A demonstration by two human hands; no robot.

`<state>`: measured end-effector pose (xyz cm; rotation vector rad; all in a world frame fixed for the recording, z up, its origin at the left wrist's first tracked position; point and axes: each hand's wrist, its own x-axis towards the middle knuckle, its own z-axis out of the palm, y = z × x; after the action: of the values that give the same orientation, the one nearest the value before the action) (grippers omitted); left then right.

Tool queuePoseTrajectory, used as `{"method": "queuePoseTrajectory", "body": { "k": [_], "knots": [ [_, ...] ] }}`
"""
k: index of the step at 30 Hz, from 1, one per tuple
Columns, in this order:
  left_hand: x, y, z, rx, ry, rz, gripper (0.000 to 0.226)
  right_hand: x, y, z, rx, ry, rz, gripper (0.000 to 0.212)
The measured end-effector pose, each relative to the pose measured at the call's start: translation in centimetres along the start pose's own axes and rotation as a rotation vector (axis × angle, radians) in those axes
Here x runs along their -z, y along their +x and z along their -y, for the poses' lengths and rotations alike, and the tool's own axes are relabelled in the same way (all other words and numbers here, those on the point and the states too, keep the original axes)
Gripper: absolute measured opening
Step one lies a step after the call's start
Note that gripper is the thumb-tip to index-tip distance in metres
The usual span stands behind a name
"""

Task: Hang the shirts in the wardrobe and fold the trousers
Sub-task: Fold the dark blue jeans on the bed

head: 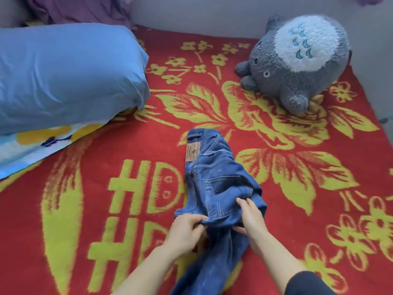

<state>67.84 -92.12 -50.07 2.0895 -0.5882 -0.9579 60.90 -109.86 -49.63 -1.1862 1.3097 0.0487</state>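
Jeans (214,184) legs cut off at bottom edge; waist patch (193,152) lettering unreadable (too small)

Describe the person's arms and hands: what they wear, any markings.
Both the left hand and right hand are bare: no gloves, rings or watch show. Both forearms are bare too. Black fabric at the right arm's near end may be a pushed-up sleeve; I cannot tell.

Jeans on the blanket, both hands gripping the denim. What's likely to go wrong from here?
1. The jeans are bunched where the left hand and right hand pinch them, so folding now may give a lopsided, creased fold.
2. The legs trail out of view towards the person, so they may twist unnoticed.
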Motion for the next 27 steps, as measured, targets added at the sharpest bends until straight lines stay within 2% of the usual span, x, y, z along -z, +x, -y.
{"method": "queuePoseTrajectory", "body": {
  "k": [1,3,8,10,13,15,17,19,20,21,22,23,25,27],
  "knots": [
    [-0.7,-1.3,-0.8,-0.011,-0.075,0.100,0.024,0.1,-0.6,-0.2,-0.036,0.067,-0.010,0.013],
    [-1.8,-3.5,-2.3,-0.023,-0.182,0.200,0.026,1.0,-1.6,-0.8,-0.066,0.081,-0.024,0.009],
    [-3.8,-7.4,-3.9,0.101,-0.288,0.265,0.017,4.5,-4.9,-0.8,0.016,-0.122,-0.054,0.018],
    [-4.2,-8.6,-4.6,0.226,-0.415,0.266,0.018,5.6,-6.3,-0.6,0.017,-0.140,-0.046,0.020],
    [-4.3,-10.1,-5.5,0.518,-0.757,0.184,0.013,7.0,-8.4,-0.4,-0.017,-0.038,-0.090,0.023],
    [-4.5,-10.5,-6.0,0.699,-1.017,0.160,0.027,7.5,-10.3,-0.9,-0.114,-0.041,-0.056,0.020],
    [-4.9,-10.6,-6.2,0.787,-1.307,0.038,0.040,7.8,-12.4,-2.2,-0.240,-0.120,0.096,0.026],
    [-5.6,-10.6,-5.9,0.852,-1.478,-0.143,0.039,8.3,-14.1,-3.1,-0.360,-0.279,0.271,0.029],
    [-5.7,-11.2,-5.8,0.891,-1.469,-0.231,0.042,8.7,-14.7,-3.4,-0.435,-0.400,0.354,0.026],
    [-5.9,-11.5,-5.0,0.944,-1.430,-0.296,0.063,9.2,-15.1,-3.5,-0.519,-0.557,0.431,0.022],
    [-5.6,-12.4,-4.8,0.958,-1.349,-0.406,0.033,9.7,-15.4,-3.6,-0.592,-0.751,0.491,0.022],
    [-5.2,-13.1,-4.1,0.953,-1.246,-0.500,0.027,10.1,-15.5,-3.5,-0.619,-0.960,0.527,0.024],
    [-4.4,-14.7,-2.7,0.749,-1.049,-0.517,0.022,10.6,-15.4,-3.4,-0.478,-1.376,0.495,0.024],
    [-3.8,-16.4,-1.3,0.504,-0.815,-0.361,0.021,10.4,-14.7,-3.2,-0.100,-1.609,0.283,0.022]
  ]
}}
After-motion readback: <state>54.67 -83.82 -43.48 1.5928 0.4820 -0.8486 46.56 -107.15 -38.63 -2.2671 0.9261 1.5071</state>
